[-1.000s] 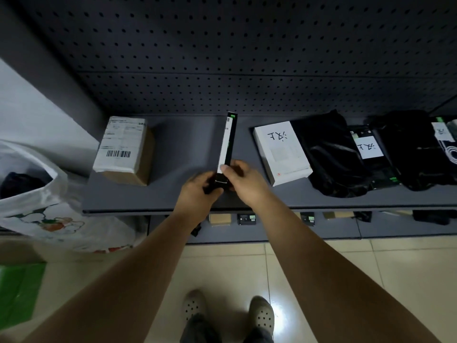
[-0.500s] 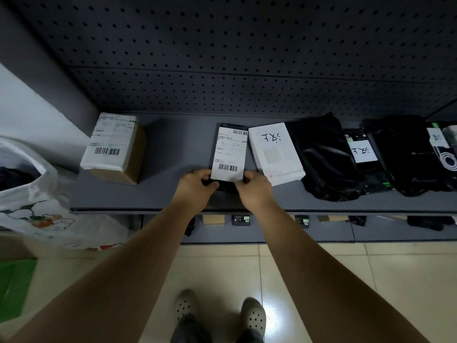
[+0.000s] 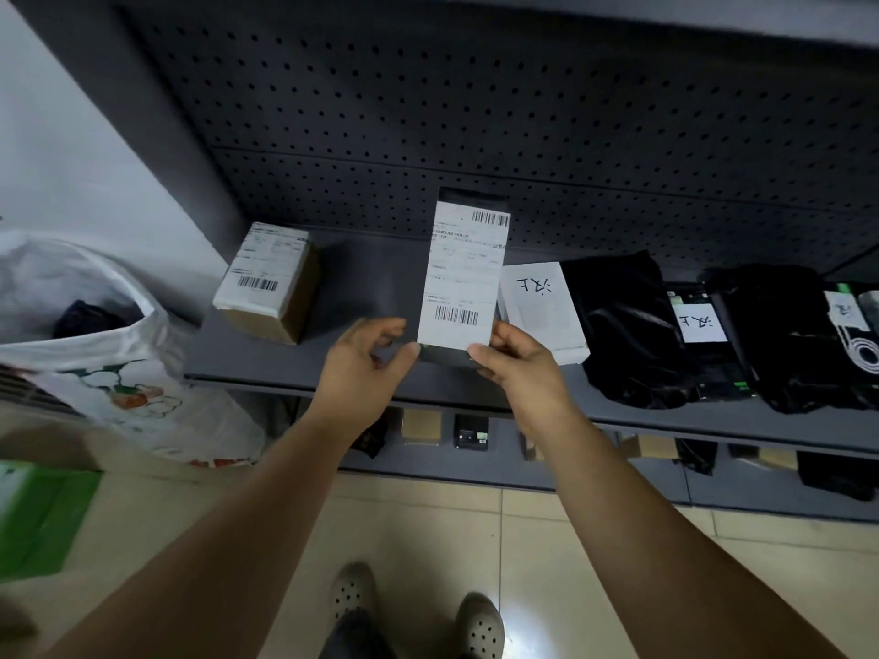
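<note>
1. Raised off the shelf (image 3: pixel 371 287), where it lay flat half a second ago, one flat black parcel (image 3: pixel 463 278) now stands nearly upright between the hands. Its white shipping label faces the camera.
2. Two hands are at its lower edge. The right hand (image 3: pixel 518 363) pinches the bottom right corner, thumb on the front and fingers behind.
3. The left hand (image 3: pixel 361 373) has its thumb tip at the bottom left corner and its fingers loosely curled just beside the edge. Whether it truly grips cannot be told.
4. One brown carton (image 3: pixel 266 278) with a barcode label sits on the shelf, well left of the left hand.
5. One white box (image 3: pixel 542 306) with handwritten marks lies just right of the right hand, its near corner hidden behind the knuckles.
6. Farther right of the right hand lie two black bags, one nearer (image 3: pixel 618 325) and one farther (image 3: pixel 780 335), with one dark labelled box (image 3: pixel 704 321) between them.
7. One more package at the far right is cut off by the picture's edge.
8. One white printed sack (image 3: pixel 95 363) stands far left of the left hand, partly cut off.
9. Small boxes on the lower shelf (image 3: pixel 471 432), below the hands, are too dim to count or make out.
10. The parcel label's small print is unreadable.
</note>
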Available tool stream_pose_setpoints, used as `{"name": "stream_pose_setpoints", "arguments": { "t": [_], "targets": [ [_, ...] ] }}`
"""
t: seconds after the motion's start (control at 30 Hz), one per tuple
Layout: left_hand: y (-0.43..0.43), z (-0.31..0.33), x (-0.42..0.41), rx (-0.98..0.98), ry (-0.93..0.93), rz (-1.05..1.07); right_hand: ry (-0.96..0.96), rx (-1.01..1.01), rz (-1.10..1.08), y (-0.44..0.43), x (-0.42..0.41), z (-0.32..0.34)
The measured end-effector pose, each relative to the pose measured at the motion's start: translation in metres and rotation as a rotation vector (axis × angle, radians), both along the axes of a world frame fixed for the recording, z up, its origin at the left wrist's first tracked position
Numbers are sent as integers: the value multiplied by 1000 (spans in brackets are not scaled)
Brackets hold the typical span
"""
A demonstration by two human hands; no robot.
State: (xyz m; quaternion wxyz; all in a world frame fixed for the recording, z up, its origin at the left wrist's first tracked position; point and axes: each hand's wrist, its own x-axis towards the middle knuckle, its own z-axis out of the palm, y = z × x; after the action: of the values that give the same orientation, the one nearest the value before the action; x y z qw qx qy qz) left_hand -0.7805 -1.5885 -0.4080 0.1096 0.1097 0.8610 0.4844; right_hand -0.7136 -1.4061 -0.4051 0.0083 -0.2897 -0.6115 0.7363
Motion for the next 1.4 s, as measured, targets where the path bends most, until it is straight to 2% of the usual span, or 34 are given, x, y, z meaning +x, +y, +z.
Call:
{"name": "stream_pose_setpoints", "arguments": {
  "t": [0.3, 0.67, 1.0, 1.27, 1.4],
  "targets": [
    [-26, 17, 22, -149, 164, -34, 10, -5, 52, 2, 23, 14],
    [-32, 17, 25, -175, 152, -36, 13, 21, 77, -5, 23, 13],
    [-53, 0, 2, -205, 68, -81, -174, 20, 50, -29, -7, -18],
    [-59, -8, -33, -223, 46, -126, -296, 167, 36, -47, -65, -41],
    [-39, -9, -43, -234, 57, -202, -355, 232, 63, -39, -60, -40]
  ]
}}
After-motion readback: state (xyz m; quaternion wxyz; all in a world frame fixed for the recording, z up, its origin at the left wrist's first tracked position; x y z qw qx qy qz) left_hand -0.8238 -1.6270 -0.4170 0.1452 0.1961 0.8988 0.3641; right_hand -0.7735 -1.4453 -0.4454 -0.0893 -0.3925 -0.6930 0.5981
